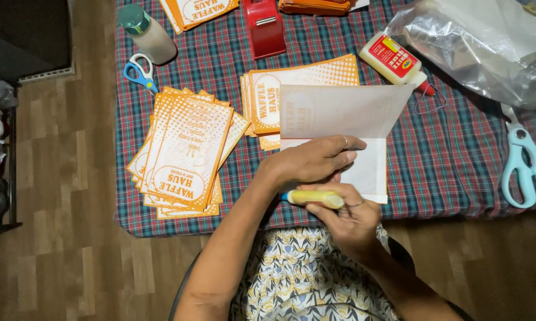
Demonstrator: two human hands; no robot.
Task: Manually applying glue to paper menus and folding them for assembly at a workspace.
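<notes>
**Hands folding a paper sheet at a plaid-covered table**

At far left lie small blue-handled scissors (138, 71), then a fanned pile of orange printed sheets (185, 151). The person's left hand (315, 160) lies flat, fingers together, pressing a folded white sheet (345, 113) whose upper flap stands raised. Just below, the right hand (348, 217) curls around a yellow glue stick (312, 198). Further right sit a white glue bottle (393, 59), a clear plastic bag (488, 47) and pale blue scissors (526, 166).
</notes>
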